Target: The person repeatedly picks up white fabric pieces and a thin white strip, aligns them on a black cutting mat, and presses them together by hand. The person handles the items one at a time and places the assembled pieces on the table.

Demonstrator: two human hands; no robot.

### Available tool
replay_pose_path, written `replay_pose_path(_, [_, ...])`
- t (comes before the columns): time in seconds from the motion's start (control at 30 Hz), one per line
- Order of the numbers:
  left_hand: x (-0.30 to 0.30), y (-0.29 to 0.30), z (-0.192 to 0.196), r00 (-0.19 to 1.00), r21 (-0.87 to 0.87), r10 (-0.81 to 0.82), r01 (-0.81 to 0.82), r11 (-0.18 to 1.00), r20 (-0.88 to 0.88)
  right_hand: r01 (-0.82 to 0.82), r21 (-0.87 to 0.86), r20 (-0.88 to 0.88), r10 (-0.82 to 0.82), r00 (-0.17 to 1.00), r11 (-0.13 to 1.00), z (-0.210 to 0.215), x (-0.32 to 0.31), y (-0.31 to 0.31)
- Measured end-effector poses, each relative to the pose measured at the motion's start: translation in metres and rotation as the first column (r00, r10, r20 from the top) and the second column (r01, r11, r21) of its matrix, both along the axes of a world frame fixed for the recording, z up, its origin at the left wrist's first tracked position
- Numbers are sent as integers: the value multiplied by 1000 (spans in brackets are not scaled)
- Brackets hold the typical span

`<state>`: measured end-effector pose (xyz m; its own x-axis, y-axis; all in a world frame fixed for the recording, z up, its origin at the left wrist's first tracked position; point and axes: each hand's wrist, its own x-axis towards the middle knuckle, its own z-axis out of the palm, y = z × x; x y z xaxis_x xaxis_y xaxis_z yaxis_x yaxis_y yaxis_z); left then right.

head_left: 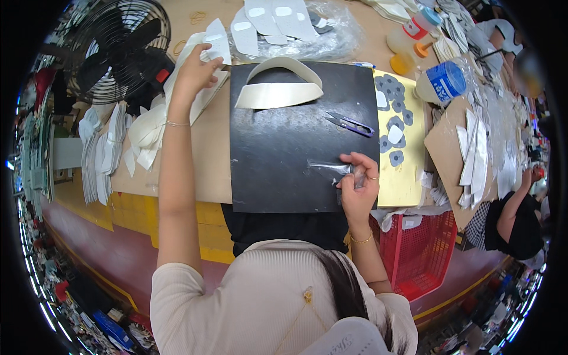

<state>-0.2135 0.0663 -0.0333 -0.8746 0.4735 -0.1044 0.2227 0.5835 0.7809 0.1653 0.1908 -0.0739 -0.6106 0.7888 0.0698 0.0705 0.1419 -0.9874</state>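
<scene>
A black mat (pixel 284 148) lies on the tabletop (pixel 207 148) directly ahead of the person, with a curved cream shoe piece (pixel 278 89) near its far edge and a pair of purple-handled thread snips (pixel 349 124) near its right edge. A black fan (pixel 115 50) stands at the far left, beside stacks of white cut pieces (pixel 106 145). A clear plastic bag of white pieces (pixel 296 26) lies beyond the mat. To the right of the mat, a yellow sheet (pixel 408 171) carries grey round patches (pixel 393 97); beyond it lies a clear bottle with a blue label (pixel 444 83) on its side, with an orange-capped bottle (pixel 408 53) near it. A red plastic basket (pixel 414 248) hangs below the tabletop edge at right. Another person's hand (pixel 526 177) works at the far right. The left hand (pixel 195 71) reaches to the far left of the mat, fingers closed on a white cut piece (pixel 216 41) at the top of a stack. The right hand (pixel 358 186) rests at the mat's near right corner, thumb and fingers pinched on a strip of clear film (pixel 331 170) that lies on the mat.
</scene>
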Motion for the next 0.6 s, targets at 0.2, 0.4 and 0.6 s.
replay_pose_path(0.2, [-17, 9, -13, 1000, 86, -19, 20, 996, -11, -7, -41, -194, -2, 981, 999, 2, -3, 3])
replay_pose_path(0.4, [-13, 35, 49, 834, 53, -89, 141, 989, -545, -62, 10, -147, 63, 987, 998, 7, -6, 3])
replay_pose_path(0.6, [91, 32, 146, 951, 615, -255, 306, 726, -173, -79, -66, -196, 65, 978, 995, 4, -1, 4])
